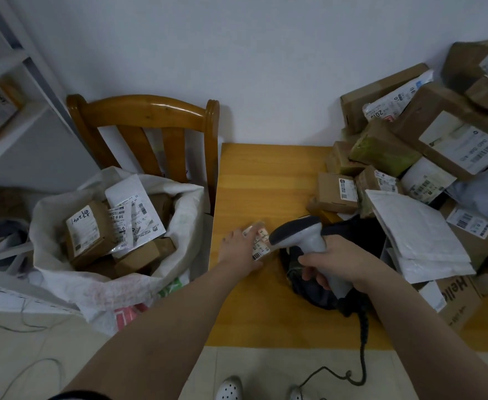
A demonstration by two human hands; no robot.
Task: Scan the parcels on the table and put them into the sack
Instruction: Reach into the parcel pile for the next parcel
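My left hand (241, 249) holds a small labelled parcel (261, 243) on the yellow wooden table (265, 180), near its left edge. My right hand (333, 267) grips the handle of a grey barcode scanner (303, 233), whose dark head points at the parcel's label from close by. A white woven sack (115, 287) stands open on the floor left of the table, with several boxes and white mailers inside. A heap of brown boxes and white mailers (427, 168) covers the table's right side.
A wooden chair (147, 116) stands behind the sack against the wall. A dark bag (361, 241) lies under my right hand. The scanner's black cable (364, 350) hangs over the table's front edge. White shelving (6, 111) with parcels is at far left.
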